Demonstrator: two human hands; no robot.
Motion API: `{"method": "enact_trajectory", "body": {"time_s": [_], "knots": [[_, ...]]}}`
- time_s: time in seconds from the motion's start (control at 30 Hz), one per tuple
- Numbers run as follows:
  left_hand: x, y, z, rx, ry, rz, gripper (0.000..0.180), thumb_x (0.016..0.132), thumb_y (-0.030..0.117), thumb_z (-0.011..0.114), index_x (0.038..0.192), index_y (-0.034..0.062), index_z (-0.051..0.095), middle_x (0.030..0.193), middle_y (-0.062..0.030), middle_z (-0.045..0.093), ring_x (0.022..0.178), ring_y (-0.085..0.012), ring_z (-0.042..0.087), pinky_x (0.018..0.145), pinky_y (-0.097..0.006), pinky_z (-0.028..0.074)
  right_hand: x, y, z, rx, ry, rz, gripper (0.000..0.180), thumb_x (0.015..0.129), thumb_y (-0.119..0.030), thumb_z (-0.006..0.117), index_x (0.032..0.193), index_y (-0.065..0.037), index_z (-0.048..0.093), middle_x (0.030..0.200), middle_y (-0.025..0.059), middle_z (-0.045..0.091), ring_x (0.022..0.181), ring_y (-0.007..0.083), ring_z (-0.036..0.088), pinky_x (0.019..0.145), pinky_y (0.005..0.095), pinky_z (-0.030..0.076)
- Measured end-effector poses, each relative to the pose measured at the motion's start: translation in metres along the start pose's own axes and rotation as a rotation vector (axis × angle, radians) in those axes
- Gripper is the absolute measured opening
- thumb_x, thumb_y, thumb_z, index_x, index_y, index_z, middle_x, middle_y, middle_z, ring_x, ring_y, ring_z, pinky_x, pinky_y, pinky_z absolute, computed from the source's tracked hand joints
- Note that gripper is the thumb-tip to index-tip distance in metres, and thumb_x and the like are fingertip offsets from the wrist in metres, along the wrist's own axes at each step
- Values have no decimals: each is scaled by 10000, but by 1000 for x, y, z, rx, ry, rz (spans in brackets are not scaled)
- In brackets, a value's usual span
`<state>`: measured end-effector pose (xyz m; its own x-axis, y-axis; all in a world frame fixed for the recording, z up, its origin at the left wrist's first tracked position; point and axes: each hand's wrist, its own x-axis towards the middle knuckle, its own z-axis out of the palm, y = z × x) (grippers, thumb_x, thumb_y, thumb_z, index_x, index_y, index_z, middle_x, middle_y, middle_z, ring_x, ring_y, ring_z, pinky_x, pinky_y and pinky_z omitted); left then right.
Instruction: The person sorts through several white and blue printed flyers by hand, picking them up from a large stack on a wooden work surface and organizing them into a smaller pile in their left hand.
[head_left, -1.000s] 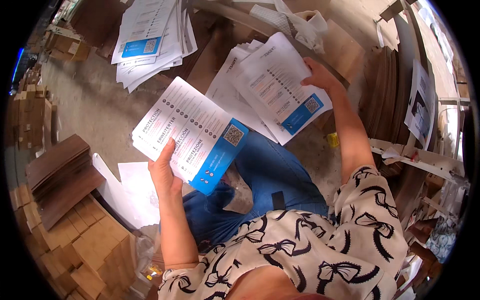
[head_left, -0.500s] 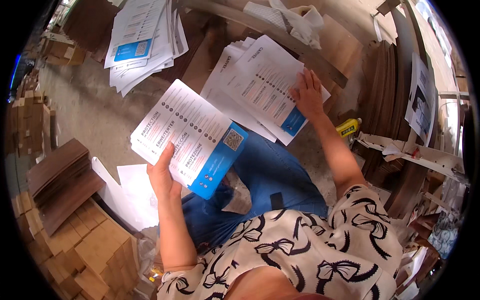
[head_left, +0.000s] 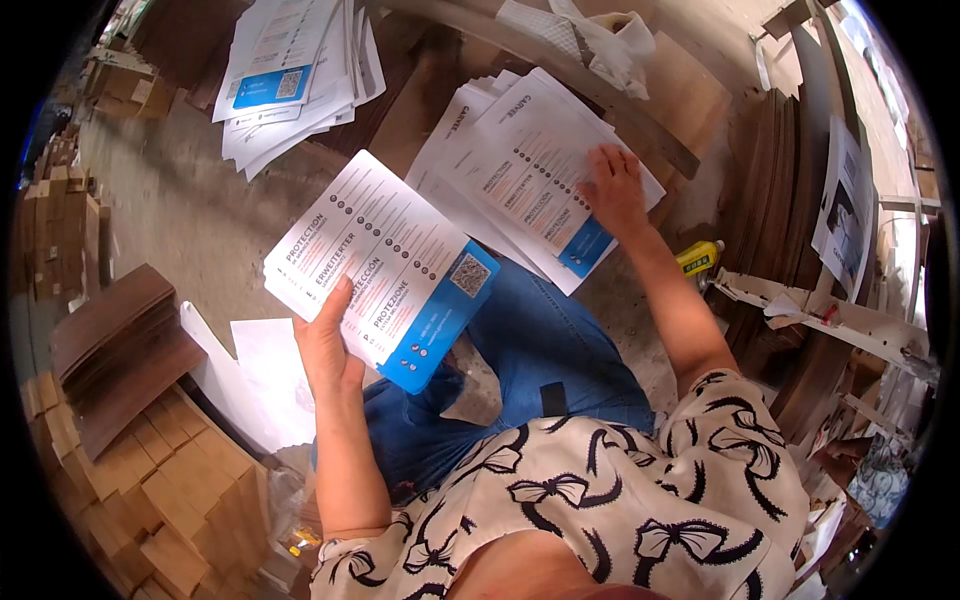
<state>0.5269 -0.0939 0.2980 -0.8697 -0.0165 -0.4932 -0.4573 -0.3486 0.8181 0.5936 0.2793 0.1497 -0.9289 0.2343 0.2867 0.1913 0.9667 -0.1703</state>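
Note:
My left hand (head_left: 328, 345) grips a stack of white printed leaflets (head_left: 385, 235), thumb on top. The leaflets have rounded corners, a blue band and a square code at one end, and are held tilted above my lap. To the right, my right hand (head_left: 615, 195) rests on the upper right part of a fanned pile of similar leaflets (head_left: 510, 130). Its fingers are slightly bent and apart, touching the top sheet. Another loose pile of leaflets (head_left: 290, 100) lies farther off at the upper left.
Brown boards (head_left: 765, 180) stand stacked at right beside a yellow bottle (head_left: 698, 257). A wooden bar (head_left: 600, 90) crosses beyond the right-hand pile, with crumpled white packing (head_left: 615, 50) past it. At left are dark brown panels (head_left: 120, 340), wooden blocks (head_left: 180, 480) and white sheets (head_left: 270, 370).
The fingers of my right hand have bent slightly and drawn back a little on the pile. My left hand still holds its leaflets in nearly the same place.

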Motion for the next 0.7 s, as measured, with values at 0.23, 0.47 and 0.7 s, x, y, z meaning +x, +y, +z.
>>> {"method": "enact_trajectory", "body": {"time_s": [0.23, 0.47, 0.7], "knots": [[-3, 2, 0, -4, 8, -5, 478, 784, -50, 651, 1221, -56, 458, 1110, -206, 600, 964, -282, 636, 806, -386, 563, 13, 2, -6, 68, -90, 29, 646, 646, -175, 776, 1218, -78, 492, 1214, 134, 510, 1155, 340, 425, 1006, 419, 346], [-4, 2, -4, 4, 4, -11, 467, 783, -40, 658, 1210, -63, 469, 1097, -204, 607, 952, -279, 641, 806, -376, 563, 39, -1, -22, 70, -370, 192, 790, 636, -249, 812, 1296, -63, 417, 1280, 189, 448, 1226, 364, 381, 1083, 450, 241], [-8, 4, -3, -31, -8, -1, 478, 782, -38, 659, 1216, -53, 460, 1096, -205, 604, 943, -278, 643, 802, -372, 566, 46, -3, -25, 76, -358, 255, 855, 571, -269, 852, 1281, -54, 427, 1257, 185, 476, 1207, 371, 390, 1074, 437, 254]]}}
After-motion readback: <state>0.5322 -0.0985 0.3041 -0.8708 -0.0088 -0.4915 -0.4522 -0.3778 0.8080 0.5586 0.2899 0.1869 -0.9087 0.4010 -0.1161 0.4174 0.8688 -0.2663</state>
